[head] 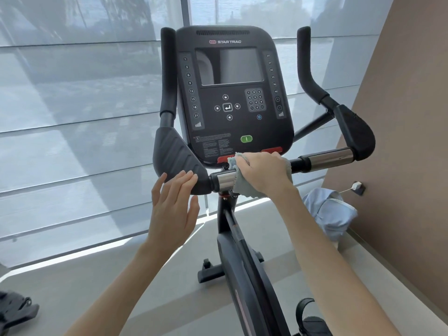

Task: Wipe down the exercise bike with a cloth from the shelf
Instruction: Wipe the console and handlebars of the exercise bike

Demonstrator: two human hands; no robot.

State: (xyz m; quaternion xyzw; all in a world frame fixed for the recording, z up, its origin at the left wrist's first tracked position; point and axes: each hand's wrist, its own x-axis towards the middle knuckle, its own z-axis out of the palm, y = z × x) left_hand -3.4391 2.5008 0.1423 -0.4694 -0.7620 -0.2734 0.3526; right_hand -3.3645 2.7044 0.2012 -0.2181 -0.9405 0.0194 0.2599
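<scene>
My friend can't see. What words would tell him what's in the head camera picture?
A person's right hand grips a pale blue cloth around the handlebar of an exercise bike, just below the black Star Trac console. The left hand is open, its fingers at the left arm pad.

The scene is seen from head height, close, facing forward and down onto the bike console (pixel 234 93) and handlebar (pixel 324 159).

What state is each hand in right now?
Left hand: open, fingers straight, fingertips at the pad, holding nothing.
Right hand: curled round the cloth, pressing it on the handlebar.
</scene>
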